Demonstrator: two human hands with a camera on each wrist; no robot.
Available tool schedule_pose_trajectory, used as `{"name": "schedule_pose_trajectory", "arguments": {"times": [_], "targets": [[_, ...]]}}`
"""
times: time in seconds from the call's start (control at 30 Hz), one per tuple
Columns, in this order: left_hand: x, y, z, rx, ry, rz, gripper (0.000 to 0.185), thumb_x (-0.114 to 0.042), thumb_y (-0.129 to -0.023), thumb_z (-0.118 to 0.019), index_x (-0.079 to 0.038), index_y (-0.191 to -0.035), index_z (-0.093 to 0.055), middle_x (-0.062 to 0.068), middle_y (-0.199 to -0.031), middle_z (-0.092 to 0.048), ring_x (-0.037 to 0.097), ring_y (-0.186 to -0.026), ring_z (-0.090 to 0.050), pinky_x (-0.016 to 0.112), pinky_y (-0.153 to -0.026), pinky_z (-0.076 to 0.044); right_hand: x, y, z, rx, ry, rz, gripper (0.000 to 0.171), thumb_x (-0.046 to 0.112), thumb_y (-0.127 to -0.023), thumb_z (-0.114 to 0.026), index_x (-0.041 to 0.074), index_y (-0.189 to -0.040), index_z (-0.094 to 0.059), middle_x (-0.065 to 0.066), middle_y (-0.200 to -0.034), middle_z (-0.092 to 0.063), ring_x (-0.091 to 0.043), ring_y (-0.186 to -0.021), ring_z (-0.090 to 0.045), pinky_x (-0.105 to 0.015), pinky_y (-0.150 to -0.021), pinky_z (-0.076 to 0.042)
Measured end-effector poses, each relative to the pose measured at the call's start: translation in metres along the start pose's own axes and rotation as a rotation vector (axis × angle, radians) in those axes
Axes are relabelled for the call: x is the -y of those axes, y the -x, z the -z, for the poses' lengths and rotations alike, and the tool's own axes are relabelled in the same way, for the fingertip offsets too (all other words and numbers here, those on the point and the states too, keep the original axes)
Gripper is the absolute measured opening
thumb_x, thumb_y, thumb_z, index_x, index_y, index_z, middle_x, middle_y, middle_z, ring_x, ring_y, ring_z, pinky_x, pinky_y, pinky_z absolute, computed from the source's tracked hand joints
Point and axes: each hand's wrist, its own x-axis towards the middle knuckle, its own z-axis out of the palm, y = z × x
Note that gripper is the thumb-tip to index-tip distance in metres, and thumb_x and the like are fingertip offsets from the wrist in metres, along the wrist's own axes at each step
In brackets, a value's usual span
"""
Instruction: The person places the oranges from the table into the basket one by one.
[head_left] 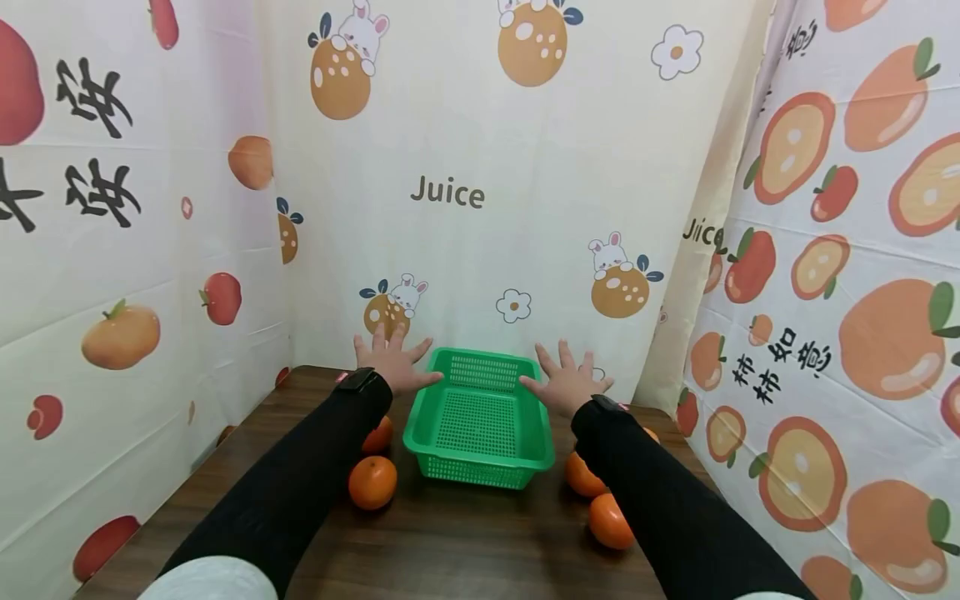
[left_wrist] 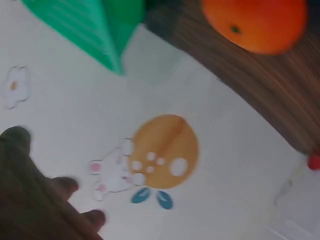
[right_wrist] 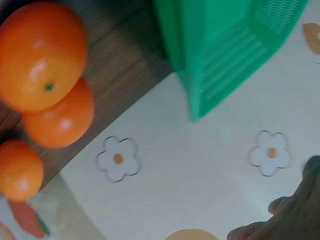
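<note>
The green basket (head_left: 483, 473) sat on the brown worktop (head_left: 450, 550), close to the far edge and about midway between the far corners. Its floor showed bare, with rows of tiny holes all over it, and its walls had holes too.

The left hand (head_left: 396, 367) was up in the air by the basket's left side, and the right hand (head_left: 568, 387) was up by its right side. Both had their fingers spread wide. The wrist views showed a gap between the fingers and the basket.

Two oranges (head_left: 372, 483) lay to the left of the basket, one by its near left corner and one farther back, partly behind the left sleeve (head_left: 307, 492). To the right lay two more, close together by its near right corner. From the head I saw only a bit of a fifth one, peeking past the right sleeve (head_left: 652, 500). The right wrist view showed much more of that one, over by the worktop's edge. That view and the left wrist view also showed a little green spot on an orange, which the head view did not.

Behind it all hung a pale cloth (head_left: 465, 258) with bunnies, flowers and the word "Juice".
</note>
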Motion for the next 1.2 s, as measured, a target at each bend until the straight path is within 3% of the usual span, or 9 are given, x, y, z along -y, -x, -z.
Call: {"name": "schedule_pose_trajectory", "arguments": {"times": [0.13,0.23,0.4,0.57,0.7,0.8,0.9,1.03,1.2], "targets": [[-0.018,0.034,0.009,0.067,0.020,-0.018,0.084,-0.082,-0.096,-0.048,-0.033,-0.164,-0.042,0.019,-0.168,-0.043,0.054,-0.151,-0.039,0.078,-0.120,-0.024,0.009,0.023,0.005,-0.002,-0.021,0.048,0.078,0.069,-0.104,-0.049,0.030,-0.169,-0.030,-0.015,-0.180,-0.014,-0.058,-0.161,-0.008,-0.089,-0.114,-0.019],[-0.033,0.069,0.010,0.069,0.042,-0.035,0.078,-0.074,-0.099,-0.054,-0.024,-0.159,-0.052,0.018,-0.158,-0.056,0.049,-0.138,-0.054,0.069,-0.115,-0.039,0.013,0.044,0.000,-0.002,-0.050,0.073,0.075,0.063,-0.106,-0.051,0.024,-0.167,-0.036,-0.018,-0.177,-0.023,-0.057,-0.160,-0.018,-0.083,-0.118,-0.026],[-0.048,0.121,-0.008,-0.022,0.122,-0.008,0.071,-0.062,-0.099,-0.065,-0.019,-0.154,-0.057,0.021,-0.156,-0.056,0.047,-0.137,-0.056,0.066,-0.112,-0.047,0.020,0.076,-0.021,0.004,-0.129,0.090,0.074,0.062,-0.106,-0.054,0.026,-0.167,-0.037,-0.016,-0.177,-0.023,-0.055,-0.160,-0.019,-0.080,-0.119,-0.026],[-0.053,0.152,-0.032,-0.092,0.146,0.050,0.071,-0.058,-0.096,-0.072,-0.017,-0.153,-0.059,0.025,-0.155,-0.055,0.050,-0.138,-0.054,0.069,-0.106,-0.049,0.025,0.100,-0.042,-0.016,-0.168,0.118,0.073,0.063,-0.104,-0.058,0.029,-0.166,-0.039,-0.014,-0.178,-0.022,-0.055,-0.161,-0.016,-0.080,-0.120,-0.024],[-0.063,0.166,-0.047,-0.222,0.156,0.067,0.065,-0.052,-0.094,-0.076,-0.015,-0.146,-0.064,0.023,-0.150,-0.060,0.047,-0.134,-0.057,0.067,-0.105,-0.050,0.028,0.116,-0.057,-0.029,-0.200,0.144,0.067,0.060,-0.104,-0.060,0.034,-0.163,-0.044,-0.013,-0.178,-0.023,-0.053,-0.163,-0.014,-0.081,-0.120,-0.024],[-0.077,0.175,-0.059,-0.379,0.225,0.009,0.054,-0.046,-0.094,-0.078,-0.014,-0.137,-0.071,0.019,-0.142,-0.067,0.043,-0.129,-0.063,0.063,-0.105,-0.053,0.030,0.125,-0.067,-0.037,-0.229,0.150,0.062,0.058,-0.103,-0.062,0.036,-0.160,-0.049,-0.013,-0.177,-0.025,-0.054,-0.162,-0.015,-0.082,-0.119,-0.024],[-0.091,0.180,-0.074,-0.476,0.316,-0.049,0.046,-0.041,-0.094,-0.079,-0.014,-0.131,-0.074,0.018,-0.136,-0.070,0.041,-0.124,-0.066,0.059,-0.102,-0.056,0.031,0.130,-0.075,-0.042,-0.269,0.136,0.060,0.056,-0.103,-0.063,0.035,-0.158,-0.051,-0.013,-0.177,-0.026,-0.056,-0.162,-0.014,-0.083,-0.119,-0.022],[-0.100,0.178,-0.089,-0.499,0.421,-0.041,0.051,-0.035,-0.093,-0.080,-0.013,-0.138,-0.069,0.022,-0.145,-0.061,0.046,-0.131,-0.058,0.062,-0.104,-0.053,0.027,0.133,-0.083,-0.098,-0.309,0.092,0.059,0.054,-0.104,-0.064,0.032,-0.158,-0.052,-0.014,-0.176,-0.027,-0.056,-0.162,-0.014,-0.082,-0.120,-0.023],[-0.100,0.162,-0.098,-0.417,0.586,0.064,0.072,-0.034,-0.095,-0.079,-0.013,-0.157,-0.049,0.030,-0.168,-0.027,0.056,-0.150,-0.030,0.071,-0.110,-0.045,0.020,0.134,-0.085,-0.147,-0.388,0.060,0.060,0.053,-0.105,-0.063,0.029,-0.158,-0.052,-0.019,-0.176,-0.027,-0.057,-0.161,-0.014,-0.080,-0.121,-0.021]]}}
